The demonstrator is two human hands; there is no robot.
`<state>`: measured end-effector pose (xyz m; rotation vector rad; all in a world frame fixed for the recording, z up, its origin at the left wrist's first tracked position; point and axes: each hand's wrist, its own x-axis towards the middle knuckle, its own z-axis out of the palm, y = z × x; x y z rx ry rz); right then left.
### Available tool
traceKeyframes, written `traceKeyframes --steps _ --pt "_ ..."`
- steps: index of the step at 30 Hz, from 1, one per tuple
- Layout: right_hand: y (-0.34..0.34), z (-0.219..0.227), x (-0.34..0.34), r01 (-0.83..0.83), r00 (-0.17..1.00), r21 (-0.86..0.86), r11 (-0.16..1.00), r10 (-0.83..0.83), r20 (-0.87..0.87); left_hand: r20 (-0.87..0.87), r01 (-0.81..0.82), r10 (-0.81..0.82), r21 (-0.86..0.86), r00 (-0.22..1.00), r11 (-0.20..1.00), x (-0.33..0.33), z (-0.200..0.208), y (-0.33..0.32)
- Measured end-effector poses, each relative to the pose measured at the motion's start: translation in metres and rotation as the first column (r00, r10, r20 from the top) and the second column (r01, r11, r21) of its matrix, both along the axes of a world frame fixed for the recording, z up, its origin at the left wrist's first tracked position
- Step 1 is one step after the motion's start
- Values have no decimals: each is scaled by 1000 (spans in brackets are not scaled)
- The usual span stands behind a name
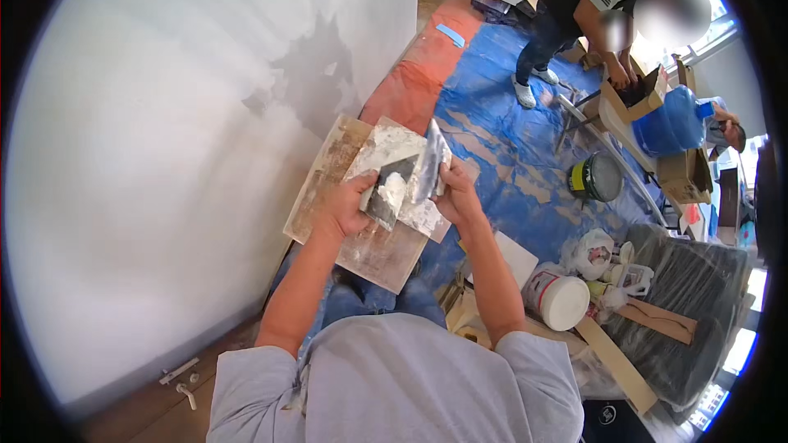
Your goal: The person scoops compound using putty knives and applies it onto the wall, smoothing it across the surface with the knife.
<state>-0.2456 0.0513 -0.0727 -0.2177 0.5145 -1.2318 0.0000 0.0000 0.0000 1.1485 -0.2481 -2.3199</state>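
Over a plaster-smeared board [369, 146], my left hand [349, 207] is closed on a dark putty knife [382, 207] that carries a lump of white plaster [392, 189]. My right hand [457, 194] grips a wide metal scraper [429, 162], its blade tilted up beside the plaster. Most of both handles is hidden by my fingers. Under the smeared board lies a larger worn brown board [328, 172]. The white wall [197, 98] to my left has a darker damp-looking patch [316, 74].
Blue sheeting [484, 156] and red sheeting [410, 86] cover the floor. At right stand a dark bucket [597, 176], a white tub [558, 299], a plastic-wrapped dark item [689, 303] and a large blue water bottle [673, 121]. Another person [599, 0] bends over a cardboard box [636, 94].
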Motion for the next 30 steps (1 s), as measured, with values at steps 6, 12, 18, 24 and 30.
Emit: traceKeyframes --steps 6,12,18,24,30 --pt "2 10 -23 148 776 -108 983 -183 -604 -311 -20 7 -37 951 999 -18 5 -34" --pt "35 104 61 244 616 -259 935 -355 -703 -52 -66 58 -167 997 984 72 44 -38" --pt "30 134 161 377 272 -513 771 -622 -734 -62 -42 21 -370 998 928 145 59 -55" --pt "30 172 293 46 -194 -800 598 -780 -595 -116 -264 239 -345 964 901 173 104 -30" --pt "27 186 308 -141 -309 -741 657 -740 -598 -169 -301 254 -396 952 867 201 101 -38"
